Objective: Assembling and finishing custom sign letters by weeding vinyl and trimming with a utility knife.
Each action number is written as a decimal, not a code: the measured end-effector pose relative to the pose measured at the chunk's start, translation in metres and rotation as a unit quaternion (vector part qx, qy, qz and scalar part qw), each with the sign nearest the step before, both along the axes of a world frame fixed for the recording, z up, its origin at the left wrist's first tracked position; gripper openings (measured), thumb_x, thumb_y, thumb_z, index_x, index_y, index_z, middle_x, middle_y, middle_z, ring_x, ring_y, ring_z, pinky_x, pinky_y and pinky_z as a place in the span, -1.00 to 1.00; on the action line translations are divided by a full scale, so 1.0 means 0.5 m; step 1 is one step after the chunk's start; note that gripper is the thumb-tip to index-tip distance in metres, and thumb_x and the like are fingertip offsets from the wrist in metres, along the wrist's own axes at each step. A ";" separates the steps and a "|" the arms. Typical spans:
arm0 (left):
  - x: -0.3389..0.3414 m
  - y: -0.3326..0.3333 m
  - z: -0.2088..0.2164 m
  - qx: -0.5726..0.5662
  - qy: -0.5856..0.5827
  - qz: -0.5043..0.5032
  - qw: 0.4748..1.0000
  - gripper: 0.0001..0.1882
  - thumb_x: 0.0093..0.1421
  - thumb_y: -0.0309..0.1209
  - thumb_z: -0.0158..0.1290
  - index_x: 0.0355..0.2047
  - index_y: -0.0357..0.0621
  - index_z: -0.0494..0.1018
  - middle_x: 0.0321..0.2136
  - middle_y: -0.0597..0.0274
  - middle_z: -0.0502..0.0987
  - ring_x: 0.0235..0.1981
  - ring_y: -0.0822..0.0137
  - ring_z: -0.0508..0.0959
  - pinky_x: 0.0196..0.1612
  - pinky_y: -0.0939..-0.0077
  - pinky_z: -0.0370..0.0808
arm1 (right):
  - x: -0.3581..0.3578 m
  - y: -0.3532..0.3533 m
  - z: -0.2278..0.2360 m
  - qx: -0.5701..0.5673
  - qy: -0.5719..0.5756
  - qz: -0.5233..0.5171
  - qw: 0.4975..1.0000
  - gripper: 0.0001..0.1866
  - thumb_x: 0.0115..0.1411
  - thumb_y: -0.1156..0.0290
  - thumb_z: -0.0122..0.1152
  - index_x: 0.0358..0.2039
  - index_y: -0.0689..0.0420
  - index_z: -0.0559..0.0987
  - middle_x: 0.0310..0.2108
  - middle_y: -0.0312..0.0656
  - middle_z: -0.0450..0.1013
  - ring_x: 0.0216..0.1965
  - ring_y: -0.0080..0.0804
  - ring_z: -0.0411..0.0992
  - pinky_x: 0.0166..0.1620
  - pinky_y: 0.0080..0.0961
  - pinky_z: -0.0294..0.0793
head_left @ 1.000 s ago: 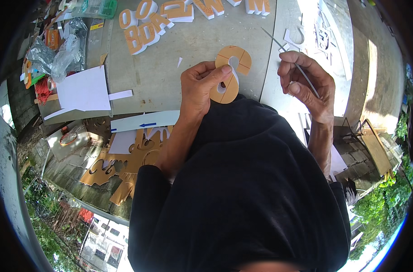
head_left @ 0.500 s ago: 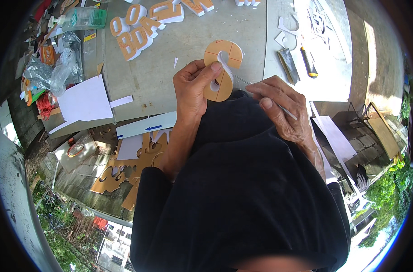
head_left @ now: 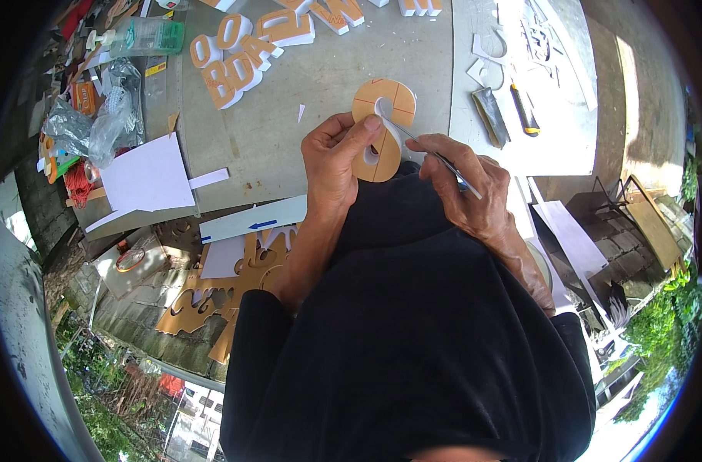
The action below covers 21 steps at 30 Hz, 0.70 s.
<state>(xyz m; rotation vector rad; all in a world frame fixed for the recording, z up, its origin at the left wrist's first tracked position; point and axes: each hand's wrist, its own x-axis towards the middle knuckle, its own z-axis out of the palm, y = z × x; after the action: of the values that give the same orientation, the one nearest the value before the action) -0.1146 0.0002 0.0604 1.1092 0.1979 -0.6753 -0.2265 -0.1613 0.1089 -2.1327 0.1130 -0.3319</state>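
My left hand [head_left: 334, 158] grips an S-shaped letter block [head_left: 399, 104], thumb on its face and fingers behind it. The block has a tan face with red lines and white side walls. My right hand [head_left: 470, 181] pinches a slim metal tool [head_left: 460, 175], whose exact kind I cannot make out. Its thin tip reaches the right side of the letter block near the middle curve, close to my left thumb. Whether the tip touches the wall is too small to tell. Both hands are held over the near edge of the grey table [head_left: 289, 88].
Several tan-and-white letter blocks [head_left: 235, 73] stand at the far left. A yellow-black utility knife [head_left: 526, 112] and a dark flat piece [head_left: 489, 115] lie at right beside white offcuts [head_left: 489, 48]. White sheet [head_left: 147, 173], plastic bags [head_left: 108, 123] and a green bottle [head_left: 147, 37] crowd the left.
My right hand has shifted slightly left and turned, bringing the metal tool's tip up against or near the letter block's middle curve. My left hand still holds the block, slightly lower and further right.
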 end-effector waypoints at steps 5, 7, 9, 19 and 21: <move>0.000 0.000 -0.003 -0.018 0.005 0.007 1.000 -0.75 0.16 -0.47 0.31 -0.24 -0.43 0.57 -0.41 0.10 0.66 -0.37 0.47 0.64 -0.25 0.65 0.51 | 0.015 0.006 -0.007 -0.072 -0.077 -0.007 0.994 -0.65 0.14 0.63 0.33 -0.04 0.18 0.56 -0.23 -0.08 0.61 -0.37 -0.29 0.64 -0.44 -0.46 0.61; -0.001 -0.004 0.001 -0.019 0.010 0.011 1.000 -0.75 0.17 -0.48 0.30 -0.24 -0.43 0.57 -0.40 0.10 0.66 -0.37 0.48 0.64 -0.24 0.65 0.52 | 0.017 0.006 -0.010 -0.107 -0.104 -0.002 0.989 -0.64 0.12 0.64 0.35 -0.04 0.19 0.57 -0.23 -0.09 0.61 -0.36 -0.30 0.63 -0.44 -0.46 0.62; -0.001 -0.006 0.005 -0.018 0.009 0.011 1.000 -0.75 0.17 -0.48 0.30 -0.24 -0.43 0.57 -0.40 0.10 0.66 -0.37 0.48 0.64 -0.24 0.65 0.52 | 0.016 0.005 -0.013 -0.091 -0.085 -0.012 0.992 -0.63 0.11 0.63 0.36 -0.04 0.18 0.57 -0.24 -0.11 0.60 -0.36 -0.28 0.63 -0.43 -0.46 0.62; -0.004 -0.003 -0.001 -0.001 -0.017 -0.001 1.000 -0.72 0.15 -0.48 0.31 -0.22 -0.46 0.56 -0.40 0.07 0.66 -0.38 0.45 0.64 -0.24 0.63 0.53 | 0.020 0.006 -0.007 -0.097 -0.036 0.002 0.995 -0.66 0.12 0.60 0.36 -0.07 0.18 0.53 -0.28 -0.13 0.59 -0.40 -0.25 0.62 -0.48 -0.41 0.60; -0.005 -0.004 -0.002 -0.002 -0.018 0.000 1.000 -0.72 0.15 -0.48 0.31 -0.22 -0.46 0.56 -0.40 0.07 0.66 -0.39 0.45 0.64 -0.24 0.63 0.53 | 0.019 0.005 -0.008 -0.100 -0.038 0.002 0.994 -0.67 0.14 0.58 0.35 -0.08 0.17 0.52 -0.31 -0.14 0.58 -0.43 -0.24 0.61 -0.49 -0.40 0.59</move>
<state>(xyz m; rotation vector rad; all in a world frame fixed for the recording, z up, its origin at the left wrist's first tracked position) -0.1172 -0.0016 0.0597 1.1178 0.1655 -0.6539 -0.2171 -0.1589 0.1050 -2.3152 0.0319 -0.4377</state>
